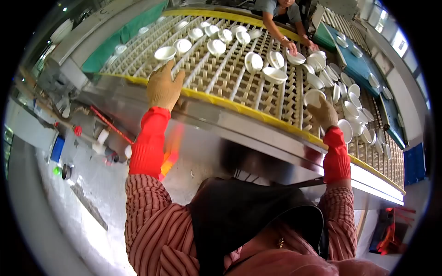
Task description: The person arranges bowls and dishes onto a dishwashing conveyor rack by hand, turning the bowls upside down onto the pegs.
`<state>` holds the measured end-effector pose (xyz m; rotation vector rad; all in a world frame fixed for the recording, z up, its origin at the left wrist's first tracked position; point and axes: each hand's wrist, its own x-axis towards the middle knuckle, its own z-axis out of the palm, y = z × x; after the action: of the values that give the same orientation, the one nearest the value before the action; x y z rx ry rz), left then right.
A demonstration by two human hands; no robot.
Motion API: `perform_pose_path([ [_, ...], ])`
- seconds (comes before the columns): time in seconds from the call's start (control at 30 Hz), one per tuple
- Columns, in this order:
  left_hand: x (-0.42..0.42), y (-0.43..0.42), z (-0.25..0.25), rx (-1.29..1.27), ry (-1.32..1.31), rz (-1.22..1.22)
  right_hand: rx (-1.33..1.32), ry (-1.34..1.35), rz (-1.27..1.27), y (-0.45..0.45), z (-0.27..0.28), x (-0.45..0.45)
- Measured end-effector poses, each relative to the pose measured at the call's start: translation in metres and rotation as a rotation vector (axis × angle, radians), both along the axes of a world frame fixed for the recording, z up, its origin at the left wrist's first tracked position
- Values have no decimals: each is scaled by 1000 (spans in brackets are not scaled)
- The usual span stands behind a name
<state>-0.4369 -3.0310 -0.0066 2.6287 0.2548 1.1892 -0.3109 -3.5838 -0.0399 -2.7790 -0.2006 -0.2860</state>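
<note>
In the upper left of the frame, the gloved left hand (165, 88) is spread just below a white bowl (165, 53) on the pegged conveyor (225, 87). Right of centre, the gloved right hand (326, 113) meets another bowl (314, 97); whether it pinches the rim, I cannot tell.

I wear a left glove (165, 88) and right glove (325, 114) of matt, rough-looking knit | my cuffs (152, 133): wrinkled, rubbery, faintly glossy | my sleeves (149, 207): puckered matt cloth | bowls (275, 75): smooth, glossy | conveyor bed (198, 73): studded, matt, plastic-looking | near rail (225, 102): smooth, plastic-looking, low sheen | near panel (207, 113): smooth, shiny metal | far-right belt (363, 65): smooth, matt
</note>
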Motion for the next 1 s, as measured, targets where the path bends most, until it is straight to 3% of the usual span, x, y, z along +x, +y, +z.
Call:
perform_pose_path([
  [0.03,23,14,5,36,53,0,23,-39,2,-21,-39,34],
  [0.1,62,43,15,91,254,118,-239,14,-16,-24,-59,49],
  [0.17,104,78,13,173,382,233,-219,-106,-16,-11,-66,43],
  [0.37,162,133,4,172,661,344,-410,44,3,-8,-59,59],
  [0.43,176,155,-1,290,673,305,-376,-85,92,16,-29,41],
  [0.5,191,173,-11,312,609,302,-252,35,-53,17,-27,63],
  [0.63,210,169,0,-66,562,311,-324,-92,-105,10,-44,93],
  [0.7,233,218,-29,180,260,36,-337,-177,-142,0,-57,110],
  [0.73,227,213,-6,-142,255,15,-319,-183,-129,-3,-61,110],
  [0.8,224,195,0,-477,287,-30,-270,-211,-106,-2,-63,98],
  [0.87,220,174,-2,-516,343,-83,-175,-152,-78,2,-56,87],
  [0.97,226,128,-25,-26,481,213,-125,-67,-22,18,-32,68],
  [1.0,215,93,-9,178,551,311,-120,-50,-12,21,-30,65],
])
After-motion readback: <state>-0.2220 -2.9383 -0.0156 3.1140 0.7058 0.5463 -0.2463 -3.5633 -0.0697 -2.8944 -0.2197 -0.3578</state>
